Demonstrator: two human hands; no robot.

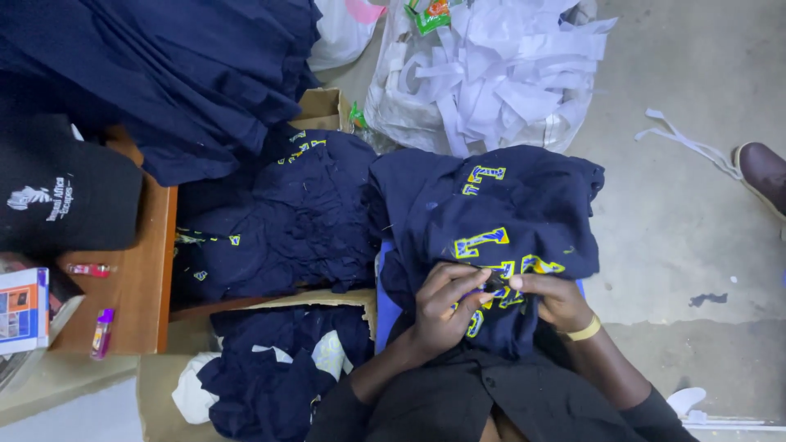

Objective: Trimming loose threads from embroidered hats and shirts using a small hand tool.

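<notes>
**Both hands pinch lettered navy garment**

Near centre: left hand [442, 307] & right hand [557, 299] w/ yellow wristband [584, 330], fingers clenched on navy garment [491, 213] w/ yellow-blue appliqué letters [481, 242], on lap. Left: more navy garments [286, 221] piled; wooden bench [139, 278] w/ lighter [101, 333]. Near left: cardboard box [160, 393] of cloth. Far: plastic bag of white paper strips [499, 74]. Far right: brown shoe [763, 176].
</notes>
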